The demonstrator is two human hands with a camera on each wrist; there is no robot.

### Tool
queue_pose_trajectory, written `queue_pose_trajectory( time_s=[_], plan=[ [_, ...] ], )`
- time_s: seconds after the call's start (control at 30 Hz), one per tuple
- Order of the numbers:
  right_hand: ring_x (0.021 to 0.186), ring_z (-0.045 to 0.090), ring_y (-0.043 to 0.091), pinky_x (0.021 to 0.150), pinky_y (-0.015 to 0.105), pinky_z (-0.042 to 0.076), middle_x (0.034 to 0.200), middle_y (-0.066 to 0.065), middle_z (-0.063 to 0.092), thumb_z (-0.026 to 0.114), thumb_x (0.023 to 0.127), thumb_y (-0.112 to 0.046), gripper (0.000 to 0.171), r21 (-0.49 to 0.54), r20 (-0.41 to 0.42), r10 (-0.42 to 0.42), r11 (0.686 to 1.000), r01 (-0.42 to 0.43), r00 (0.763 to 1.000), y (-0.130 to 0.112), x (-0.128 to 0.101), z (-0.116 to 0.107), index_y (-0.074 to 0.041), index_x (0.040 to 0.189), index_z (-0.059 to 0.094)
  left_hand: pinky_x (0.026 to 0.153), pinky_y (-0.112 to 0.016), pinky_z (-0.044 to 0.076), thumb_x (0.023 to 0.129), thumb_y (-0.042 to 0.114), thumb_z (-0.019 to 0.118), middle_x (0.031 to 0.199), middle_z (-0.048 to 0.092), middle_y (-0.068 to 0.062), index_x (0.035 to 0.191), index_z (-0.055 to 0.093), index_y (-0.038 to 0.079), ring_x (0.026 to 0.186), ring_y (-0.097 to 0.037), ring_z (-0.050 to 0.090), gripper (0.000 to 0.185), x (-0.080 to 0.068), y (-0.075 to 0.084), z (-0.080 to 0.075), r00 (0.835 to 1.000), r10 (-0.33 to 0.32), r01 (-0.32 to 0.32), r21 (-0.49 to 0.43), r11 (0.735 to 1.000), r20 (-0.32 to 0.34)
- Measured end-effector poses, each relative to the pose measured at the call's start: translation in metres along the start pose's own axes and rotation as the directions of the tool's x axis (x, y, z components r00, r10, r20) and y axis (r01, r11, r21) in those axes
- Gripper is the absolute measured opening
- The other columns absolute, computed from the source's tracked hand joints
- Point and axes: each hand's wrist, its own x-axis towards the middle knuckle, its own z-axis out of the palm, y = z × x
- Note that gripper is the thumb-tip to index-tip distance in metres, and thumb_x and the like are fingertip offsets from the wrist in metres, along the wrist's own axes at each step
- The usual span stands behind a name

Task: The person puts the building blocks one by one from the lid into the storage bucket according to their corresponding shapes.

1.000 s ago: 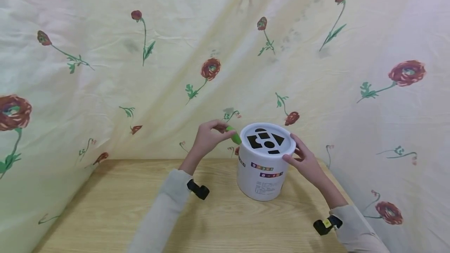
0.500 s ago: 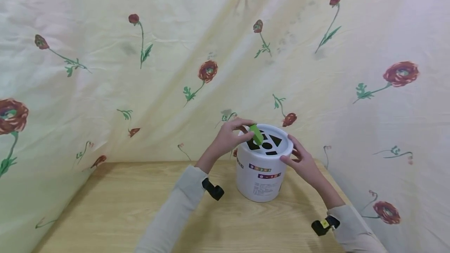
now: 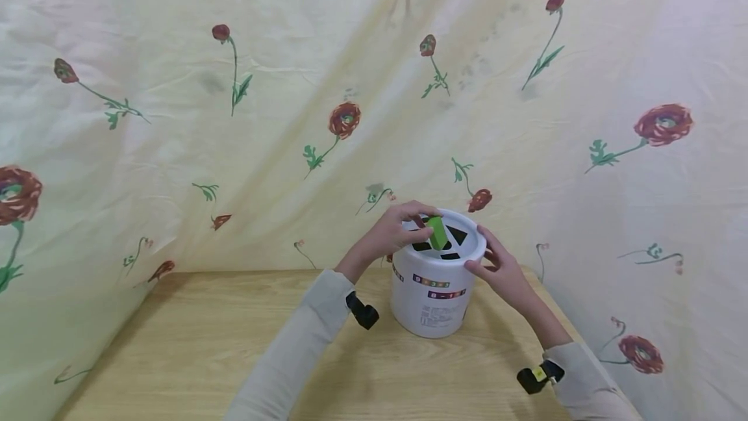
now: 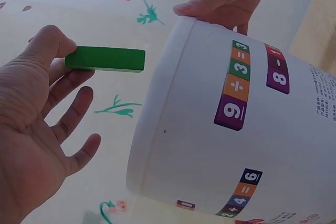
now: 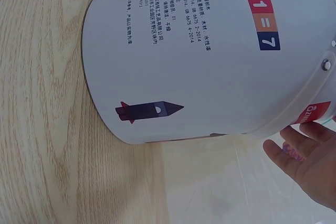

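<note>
Fingers [image 3: 409,216] over wood table [image 3: 175,343] (floral backdrop [image 3: 175,115])

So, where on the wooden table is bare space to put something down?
Bare wood lies left of the white plastic bucket, out to the flowered cloth, and in front between the sleeves. It is crowded at the lid: left hand pinching the green block, right hand.

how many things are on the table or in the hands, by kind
white bucket: 1
green block: 1, pinched by the left hand
total: 2 things; the right hand rests on the bucket's side
</note>
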Motion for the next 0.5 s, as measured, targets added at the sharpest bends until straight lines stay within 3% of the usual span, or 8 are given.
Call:
queue_pose_trajectory(
  time_s=[0.33, 0.5],
  plan=[
    [0.146, 0.028, 0.058, 0.106, 0.066, 0.042, 0.165, 0.023, 0.025, 0.064, 0.101, -0.030, 0.085, -0.007, 0.007, 0.003, 1.000, -0.003, 1.000, -0.001, -0.001, 0.000, -0.025, 0.165, 0.009, 0.079, -0.022, 0.052, 0.098, 0.012, 0.067, 0.123, 0.065, -0.005, 0.137, 0.064, 0.013, 0.101, -0.014, 0.058, 0.039, 0.012, 0.006, 0.012, 0.996, 0.039, -0.044, 0.065, 0.997, 0.076],
    [0.145, 0.029, 0.059, 0.105, 0.066, 0.043, 0.165, 0.024, 0.026, 0.064, 0.101, -0.028, 0.084, -0.004, 0.008, -0.014, 1.000, 0.014, 1.000, -0.001, 0.000, 0.000, -0.024, 0.165, 0.010, 0.083, -0.023, 0.054, 0.098, 0.013, 0.067, 0.134, 0.064, -0.003, 0.136, 0.065, 0.014, 0.111, -0.015, 0.059, 0.038, 0.016, 0.007, 0.016, 0.992, 0.048, -0.058, 0.079, 0.995, 0.119]
  ],
)
